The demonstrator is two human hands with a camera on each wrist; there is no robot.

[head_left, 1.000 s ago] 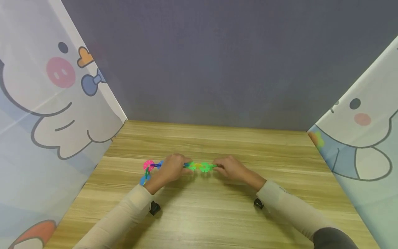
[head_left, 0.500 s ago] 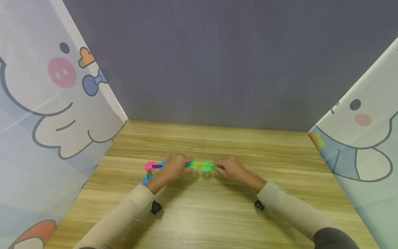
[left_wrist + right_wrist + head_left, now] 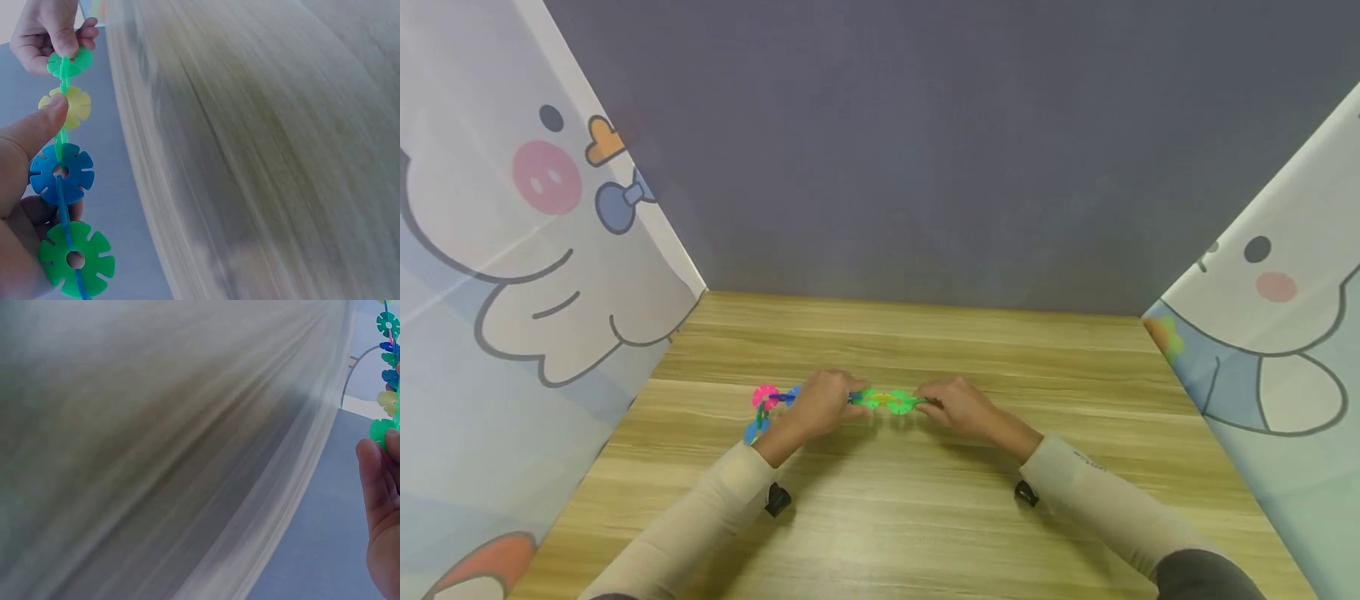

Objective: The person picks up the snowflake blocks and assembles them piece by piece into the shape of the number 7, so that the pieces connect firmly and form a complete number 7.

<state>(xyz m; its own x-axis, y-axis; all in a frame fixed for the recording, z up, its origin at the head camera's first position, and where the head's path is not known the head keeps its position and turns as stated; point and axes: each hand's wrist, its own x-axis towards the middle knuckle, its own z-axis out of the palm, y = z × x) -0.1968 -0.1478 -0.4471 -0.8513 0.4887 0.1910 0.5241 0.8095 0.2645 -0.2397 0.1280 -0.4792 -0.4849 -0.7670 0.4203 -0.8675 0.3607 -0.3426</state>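
Observation:
A chain of slotted snowflake discs [image 3: 900,404] runs between both hands, just above the table. My left hand [image 3: 817,407] grips its middle part. In the left wrist view, the thumb lies over a yellow disc [image 3: 80,107], with fingers behind a blue disc [image 3: 80,169] and a larger green disc [image 3: 97,253] nearer the camera. At the chain's right end, my right hand [image 3: 958,406] pinches a green disc [image 3: 379,430] between thumb and fingers. Beyond the left hand, the chain bends toward me at a pink disc [image 3: 760,393] and reaches a blue disc [image 3: 752,432]. The left palm hides some discs.
The wood-grain table [image 3: 895,517] lies under both arms. A grey panel [image 3: 880,150] rises at its back edge. Cartoon-printed panels stand at the left [image 3: 467,317] and right [image 3: 1285,367]. A small black device [image 3: 777,500] sits under the left wrist, another [image 3: 1025,492] under the right.
The chain has shifted slightly to the right, its pink corner disc along with it. Both hands keep their hold and stay almost where they were.

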